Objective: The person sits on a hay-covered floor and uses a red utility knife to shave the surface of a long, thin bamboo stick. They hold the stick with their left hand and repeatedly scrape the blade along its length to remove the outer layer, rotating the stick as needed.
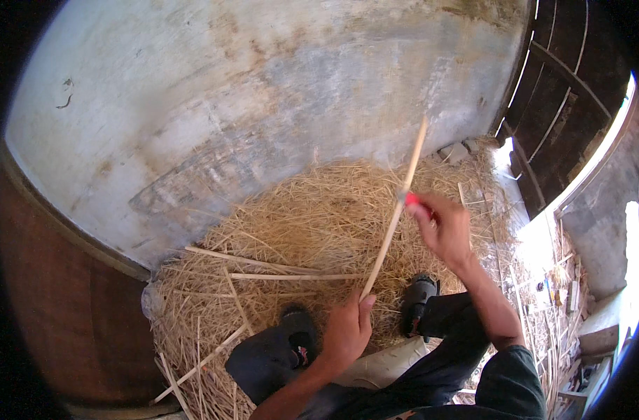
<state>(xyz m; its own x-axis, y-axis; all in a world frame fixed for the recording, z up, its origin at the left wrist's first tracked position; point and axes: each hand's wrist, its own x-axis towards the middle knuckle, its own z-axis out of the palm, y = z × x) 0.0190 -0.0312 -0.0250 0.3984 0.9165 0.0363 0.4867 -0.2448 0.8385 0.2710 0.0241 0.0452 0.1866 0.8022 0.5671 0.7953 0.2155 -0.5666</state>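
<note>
My left hand [346, 329] is closed round the lower end of a long pale bamboo strip [387, 243], which slants up and away to the right. In my right hand [447, 229] is a small red-handled knife [411, 199]. Its short greyish blade, blurred, lies against the strip above the middle. The fingers of that hand curl round the handle and hide most of it. The strip's far tip stands out against the wall.
Shavings [298, 217] cover the floor, with loose strips [291, 276] lying to the left. My shod feet rest among them, beside a pale sack-like object [386, 364]. A stained wall [263, 105] rises ahead; a dark slatted door [568, 98] stands right, a brown panel [67, 301] left.
</note>
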